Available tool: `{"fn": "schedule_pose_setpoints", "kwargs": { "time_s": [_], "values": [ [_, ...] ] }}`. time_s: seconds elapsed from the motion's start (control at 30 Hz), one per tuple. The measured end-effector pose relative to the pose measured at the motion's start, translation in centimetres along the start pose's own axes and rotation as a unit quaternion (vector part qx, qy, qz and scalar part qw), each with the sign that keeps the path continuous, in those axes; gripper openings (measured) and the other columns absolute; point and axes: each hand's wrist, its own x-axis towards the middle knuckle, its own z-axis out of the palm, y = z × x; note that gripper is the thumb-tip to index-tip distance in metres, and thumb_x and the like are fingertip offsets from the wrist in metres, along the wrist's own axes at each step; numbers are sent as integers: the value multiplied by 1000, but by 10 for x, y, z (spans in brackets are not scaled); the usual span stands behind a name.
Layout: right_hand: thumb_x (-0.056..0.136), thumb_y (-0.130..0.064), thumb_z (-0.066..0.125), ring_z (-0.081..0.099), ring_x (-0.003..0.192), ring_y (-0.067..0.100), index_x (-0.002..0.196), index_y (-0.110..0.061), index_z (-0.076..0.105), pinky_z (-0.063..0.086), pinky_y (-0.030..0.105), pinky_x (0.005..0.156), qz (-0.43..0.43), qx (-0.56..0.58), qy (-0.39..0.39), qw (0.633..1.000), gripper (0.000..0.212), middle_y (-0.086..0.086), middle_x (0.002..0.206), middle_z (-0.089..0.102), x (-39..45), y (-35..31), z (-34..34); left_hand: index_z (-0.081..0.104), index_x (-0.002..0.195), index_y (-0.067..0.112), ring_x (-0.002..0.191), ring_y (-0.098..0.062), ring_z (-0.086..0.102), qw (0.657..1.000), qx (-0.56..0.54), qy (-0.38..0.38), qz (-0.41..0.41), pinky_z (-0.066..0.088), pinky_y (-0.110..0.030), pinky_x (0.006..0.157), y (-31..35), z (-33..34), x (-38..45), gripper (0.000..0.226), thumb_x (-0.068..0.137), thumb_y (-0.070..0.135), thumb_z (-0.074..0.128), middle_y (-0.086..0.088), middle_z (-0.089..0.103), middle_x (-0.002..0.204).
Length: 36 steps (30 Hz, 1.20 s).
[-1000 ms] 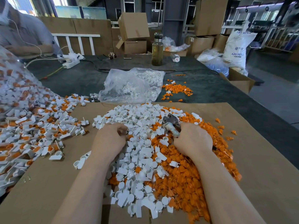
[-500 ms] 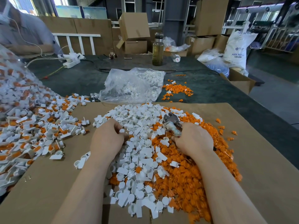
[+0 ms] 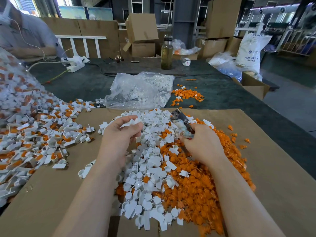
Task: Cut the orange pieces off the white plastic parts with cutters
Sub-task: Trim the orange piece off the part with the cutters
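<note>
Left hand (image 3: pixel 119 134) pinches a white part (image 3: pixel 130 123), left of cutters (image 3: pixel 182 124) gripped by right hand (image 3: pixel 202 144); blades point away.

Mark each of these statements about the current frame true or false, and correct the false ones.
1. The right hand holds the grey metal cutters. True.
2. The left hand lies flat and empty on the brown cardboard sheet. False: it is raised over the pile, fingers pinching a small white plastic part.
3. The loose orange plastic pieces lie mostly on the right side of the pile in front of the person. True.
4. The clear plastic bag of white parts sits on the cardboard sheet by the right hand. False: it lies beyond the cardboard on the dark green tabletop.
5. The tall glass bottle lies on its side. False: it stands upright.
</note>
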Motion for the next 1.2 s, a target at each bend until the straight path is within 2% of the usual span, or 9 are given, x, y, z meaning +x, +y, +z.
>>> {"fn": "schedule_pose_setpoints", "kwargs": {
  "time_s": [0.1, 0.23, 0.33, 0.43, 0.53, 0.73, 0.9, 1.07, 1.2],
  "values": [
    [90, -37, 63, 45, 59, 4, 85, -27, 48, 29, 22, 46, -9, 29, 25, 999, 19, -14, 69, 46, -1, -1, 0, 69, 104, 16, 65, -9, 68, 999, -35, -14, -17, 55, -19, 58, 3, 6, -5, 15, 90, 17, 71, -5, 78, 87],
    [90, -36, 62, 50, 63, 5, 90, -27, 52, 32, 21, 48, -16, 80, 40, 996, 14, -14, 72, 51, -2, -5, -2, 71, 107, 12, 65, -8, 67, 996, -48, -66, -43, 53, -18, 58, 5, 13, -8, 19, 101, 20, 54, -5, 77, 93],
    [88, -34, 64, 51, 65, 6, 88, -26, 55, 32, 21, 49, -22, 94, 61, 993, 12, -9, 78, 57, -3, -8, -2, 78, 101, 16, 67, -9, 54, 997, -22, -56, -41, 48, -21, 61, 1, 18, -10, 18, 96, 22, 61, 1, 69, 86],
    [87, -35, 66, 53, 66, 7, 88, -25, 56, 32, 21, 50, -29, 125, 82, 988, 14, -9, 78, 58, -4, -11, -4, 78, 100, 14, 62, -10, 44, 999, -13, -30, -25, 43, -26, 66, -1, 23, -12, 14, 89, 19, 71, -7, 64, 90],
    [88, -35, 67, 56, 66, 5, 90, -25, 60, 34, 17, 52, -43, 205, 86, 974, 13, -15, 75, 59, -6, -14, -4, 76, 98, 9, 58, -7, 58, 999, -28, -17, -9, 49, -23, 61, -2, 29, -15, 14, 85, 12, 75, -7, 76, 93],
    [89, -29, 68, 57, 66, -7, 88, -31, 61, 42, 10, 57, -71, 354, 71, 930, 8, -20, 70, 61, -12, -26, -2, 71, 86, 7, 65, -15, 71, 997, -64, -30, -13, 56, -21, 56, -3, 40, -23, 6, 83, 3, 75, -6, 73, 69],
    [90, -23, 69, 58, 69, -5, 85, -36, 57, 44, 9, 59, -102, 379, 81, 916, 18, -18, 71, 62, -17, -33, 0, 71, 82, 6, 63, -15, 72, 997, -75, -25, -11, 56, -21, 55, -1, 42, -27, 5, 83, 2, 73, -9, 73, 67],
    [89, -22, 69, 62, 73, 0, 92, -23, 63, 46, 10, 63, -119, 370, 108, 915, 8, -13, 76, 64, -19, -37, 2, 71, 87, 2, 64, -16, 73, 997, -78, -25, -7, 55, -20, 54, 0, 43, -28, 5, 82, 1, 74, -13, 74, 69],
    [89, -23, 70, 62, 75, 2, 91, -28, 60, 45, 10, 63, -110, 357, 126, 919, 11, -14, 75, 63, -18, -37, 4, 73, 81, 5, 64, -17, 73, 996, -87, -27, 2, 57, -22, 57, 1, 45, -31, 5, 82, 0, 75, -15, 74, 70]
  ]
}}
